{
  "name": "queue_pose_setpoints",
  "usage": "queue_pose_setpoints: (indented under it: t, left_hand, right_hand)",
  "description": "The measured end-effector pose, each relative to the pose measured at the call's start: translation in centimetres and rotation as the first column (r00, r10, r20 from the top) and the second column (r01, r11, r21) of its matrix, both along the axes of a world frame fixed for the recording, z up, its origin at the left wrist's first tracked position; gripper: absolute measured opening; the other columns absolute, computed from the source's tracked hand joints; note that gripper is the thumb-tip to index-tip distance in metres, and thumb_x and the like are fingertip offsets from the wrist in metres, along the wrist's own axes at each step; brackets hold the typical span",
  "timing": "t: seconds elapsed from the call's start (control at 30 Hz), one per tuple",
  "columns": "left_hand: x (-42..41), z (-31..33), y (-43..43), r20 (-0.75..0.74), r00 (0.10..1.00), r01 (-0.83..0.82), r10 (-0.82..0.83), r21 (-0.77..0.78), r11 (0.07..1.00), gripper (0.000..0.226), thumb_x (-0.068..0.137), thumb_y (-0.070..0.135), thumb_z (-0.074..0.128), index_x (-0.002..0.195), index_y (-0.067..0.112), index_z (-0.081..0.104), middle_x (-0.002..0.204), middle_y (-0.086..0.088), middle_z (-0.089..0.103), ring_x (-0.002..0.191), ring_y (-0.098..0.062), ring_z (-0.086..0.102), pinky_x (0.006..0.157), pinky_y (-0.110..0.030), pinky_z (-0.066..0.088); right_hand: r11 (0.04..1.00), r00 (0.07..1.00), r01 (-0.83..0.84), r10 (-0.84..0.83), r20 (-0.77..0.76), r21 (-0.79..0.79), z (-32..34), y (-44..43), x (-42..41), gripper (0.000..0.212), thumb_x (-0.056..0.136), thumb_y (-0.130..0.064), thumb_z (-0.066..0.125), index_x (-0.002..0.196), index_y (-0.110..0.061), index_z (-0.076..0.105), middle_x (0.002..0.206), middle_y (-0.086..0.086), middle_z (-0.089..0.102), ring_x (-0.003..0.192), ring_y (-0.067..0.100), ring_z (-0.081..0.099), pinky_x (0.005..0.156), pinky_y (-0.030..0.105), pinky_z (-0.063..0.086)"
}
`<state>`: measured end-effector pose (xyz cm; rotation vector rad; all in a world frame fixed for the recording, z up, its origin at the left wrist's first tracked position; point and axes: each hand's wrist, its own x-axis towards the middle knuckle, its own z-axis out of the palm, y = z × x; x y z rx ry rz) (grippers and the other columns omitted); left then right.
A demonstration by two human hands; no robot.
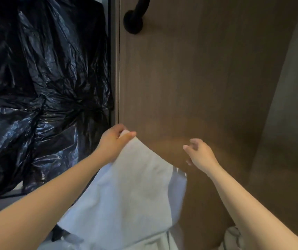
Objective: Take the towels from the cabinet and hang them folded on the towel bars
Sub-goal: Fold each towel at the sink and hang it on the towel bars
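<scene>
Close against a brown wood-grain panel (189, 78), both bare forearms reach forward

Surroundings:
- Left of the panel's narrow vertical edge, black plastic bags (36, 87) fill the opening. They are crinkled and glossy, gathered into tight knots, with bluish glints on the folds
- Top of the panel: a black bar (133, 22), matte, with a round base fixed to the wood and a stem that rises out of view
- Far right: a plain, darker wall face (288, 123), smooth and set at an angle
- Bottom right: crumpled white cloth (233, 237), partly hidden under the right forearm

Hands and towel:
- Left hand (115, 141) pinches the top corner of the white towel (135, 195) between thumb and curled fingers, holding it up at the panel's left edge
- The towel hangs from that corner to the bottom of view, its upper edge sagging rightward in a curve
- Its cloth is soft, matte and faintly nubby, pale blue in shadow, with layered edges showing on its right side
- It screens the lower panel and whatever lies behind it
- Right hand (200, 154) holds nothing, fingers loosely bent and spread, thumb apart from them
- It hovers just right of the sagging edge, clear of the towel; contact with the panel cannot be told
</scene>
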<state>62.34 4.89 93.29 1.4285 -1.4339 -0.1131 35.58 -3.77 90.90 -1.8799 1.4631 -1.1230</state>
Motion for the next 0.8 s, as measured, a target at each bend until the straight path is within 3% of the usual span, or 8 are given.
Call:
queue_pose_setpoints:
  t: [0.1,0.23,0.3,0.37,0.47,0.53,0.7,0.8]
  left_hand:
    - [-1.6,-3.0,0.5,0.047,0.997,0.064,-0.066,0.048,0.997,0.024,0.087,0.033,0.07,0.069,0.021,0.058,0.066,0.007,0.055,0.06,0.002,0.05,0.055,-0.009,0.038]
    - [-2.6,-5.4,1.8,0.001,0.995,0.101,-0.102,0.082,0.991,0.023,0.086,0.034,0.071,0.071,0.019,0.063,0.063,0.01,0.057,0.059,0.004,0.052,0.055,-0.008,0.04]
    - [-2.7,-5.7,2.6,-0.044,0.99,0.137,-0.133,0.084,0.987,0.022,0.086,0.034,0.071,0.071,0.019,0.063,0.062,0.015,0.058,0.06,0.003,0.054,0.054,-0.007,0.04]
    - [-2.9,-5.6,3.3,-0.069,0.986,0.155,-0.15,0.079,0.985,0.021,0.087,0.032,0.07,0.072,0.02,0.063,0.064,0.016,0.06,0.062,0.002,0.056,0.054,-0.008,0.042]
    - [-3.2,-5.2,4.3,-0.056,0.987,0.158,-0.153,0.088,0.984,0.019,0.088,0.032,0.068,0.075,0.02,0.063,0.066,0.016,0.06,0.064,0.001,0.057,0.057,-0.009,0.044]
    - [-3.3,-5.1,5.0,-0.058,0.988,0.15,-0.145,0.093,0.984,0.017,0.087,0.032,0.068,0.077,0.02,0.064,0.067,0.014,0.06,0.063,-0.001,0.057,0.056,-0.011,0.044]
    - [-2.0,-5.9,7.3,-0.144,0.984,0.134,-0.107,0.194,0.972,0.008,0.084,0.029,0.073,0.088,0.022,0.07,0.084,-0.001,0.072,0.078,-0.015,0.069,0.071,-0.026,0.057]
    - [-2.0,-6.7,8.3,-0.139,0.989,0.079,-0.058,0.15,0.986,0.002,0.083,0.024,0.074,0.082,0.024,0.072,0.079,0.002,0.071,0.074,-0.014,0.067,0.067,-0.021,0.055]
  right_hand:
    - [0.968,0.962,-0.251,0.25,0.107,-0.004,-3.1,3.3,2.4,0.018,0.097,-0.029,0.058,0.115,-0.026,0.06,0.118,-0.001,0.066,0.054,0.01,0.063,0.05,0.018,0.05]
    - [0.892,0.877,-0.452,0.447,0.178,-0.017,-6.2,6.7,4.8,0.028,0.099,-0.029,0.055,0.126,-0.033,0.057,0.118,-0.016,0.062,0.056,0.007,0.061,0.057,0.021,0.051]
    - [0.879,0.866,-0.476,0.469,0.173,0.0,-6.9,7.4,5.5,0.034,0.101,-0.031,0.051,0.135,-0.031,0.054,0.123,-0.014,0.062,0.066,0.005,0.061,0.066,0.021,0.052]
    - [0.855,0.835,-0.518,0.506,0.217,-0.001,-7.0,7.9,6.0,0.032,0.102,-0.03,0.049,0.133,-0.028,0.057,0.11,-0.008,0.068,0.063,0.008,0.06,0.062,0.021,0.05]
    - [0.839,0.811,-0.542,0.537,0.232,-0.049,-6.9,8.4,6.4,0.019,0.102,-0.029,0.05,0.105,-0.025,0.068,0.076,-0.004,0.066,0.056,0.011,0.056,0.056,0.021,0.046]
    - [0.848,0.822,-0.524,0.528,0.216,-0.078,-6.8,8.5,6.5,0.02,0.101,-0.028,0.051,0.087,-0.024,0.065,0.06,-0.007,0.057,0.053,0.008,0.052,0.055,0.02,0.043]
    - [0.915,0.881,-0.393,0.403,0.248,-0.092,-6.6,8.3,6.0,0.022,0.101,-0.025,0.049,0.085,-0.02,0.064,0.056,-0.017,0.053,0.054,0.001,0.049,0.055,0.015,0.04]
    - [0.903,0.87,-0.423,0.427,0.247,-0.072,-6.4,8.8,5.7,0.02,0.101,-0.028,0.05,0.092,-0.019,0.066,0.058,-0.018,0.055,0.054,0.001,0.051,0.055,0.014,0.042]
